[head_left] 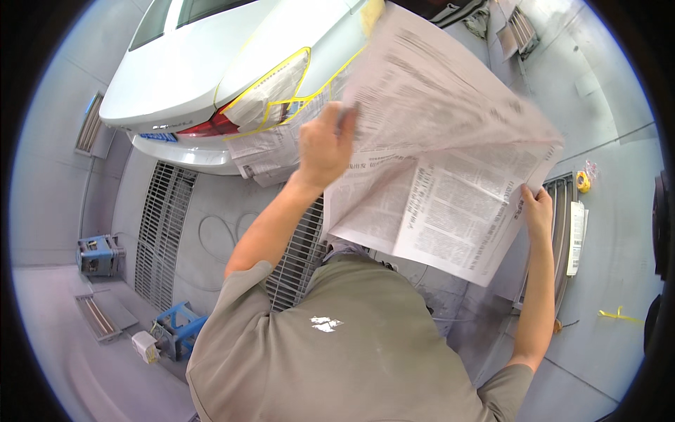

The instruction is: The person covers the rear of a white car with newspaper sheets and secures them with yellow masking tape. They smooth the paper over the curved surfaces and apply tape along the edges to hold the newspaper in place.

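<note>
A large sheet of newspaper [457, 204] is spread in the air in front of me, creased across its middle, its upper part smeared by motion. My left hand [325, 146] is closed at the sheet's left edge; its fingertips are blurred. The lower right edge is pinched in my right hand [538, 209]. Just beyond my left hand stands a white car [281, 28]. Its red tail light [211, 125] is partly covered by masking paper [271, 95], bordered with yellow tape [306, 67]. The newspaper hides part of the car's side.
Floor grates [164, 228] run beside the car, and a thin hose [211, 225] lies looped near them. A blue step stool [184, 327] and a blue-grey box [100, 254] are at the left. On the right are a yellow tape roll [583, 181] and a tape strip [619, 315].
</note>
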### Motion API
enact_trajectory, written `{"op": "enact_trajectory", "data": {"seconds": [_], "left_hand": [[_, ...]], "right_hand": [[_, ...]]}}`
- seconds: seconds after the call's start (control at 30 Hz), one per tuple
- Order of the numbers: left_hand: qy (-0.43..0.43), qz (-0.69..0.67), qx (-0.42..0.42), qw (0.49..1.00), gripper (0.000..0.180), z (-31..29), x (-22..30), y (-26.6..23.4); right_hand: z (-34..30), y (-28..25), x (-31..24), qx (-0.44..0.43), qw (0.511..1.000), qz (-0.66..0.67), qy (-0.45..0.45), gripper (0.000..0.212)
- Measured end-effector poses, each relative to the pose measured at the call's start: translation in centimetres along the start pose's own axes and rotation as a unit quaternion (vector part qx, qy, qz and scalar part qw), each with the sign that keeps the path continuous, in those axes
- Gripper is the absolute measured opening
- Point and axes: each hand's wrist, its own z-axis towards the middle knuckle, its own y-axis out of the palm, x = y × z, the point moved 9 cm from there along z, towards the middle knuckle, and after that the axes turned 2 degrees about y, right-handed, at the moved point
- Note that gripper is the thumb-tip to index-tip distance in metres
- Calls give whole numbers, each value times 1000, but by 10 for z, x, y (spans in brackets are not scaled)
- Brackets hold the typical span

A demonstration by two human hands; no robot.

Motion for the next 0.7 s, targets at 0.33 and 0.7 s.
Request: {"op": "enact_trajectory", "data": {"seconds": [0.33, 0.7], "left_hand": [[188, 179, 104, 960, 13, 77, -37, -29], [77, 105, 72, 989, 24, 120, -47, -77]], "right_hand": [[25, -80, -167, 99, 823, -443, -341, 29], [34, -17, -248, 98, 849, -259, -449, 24]]}}
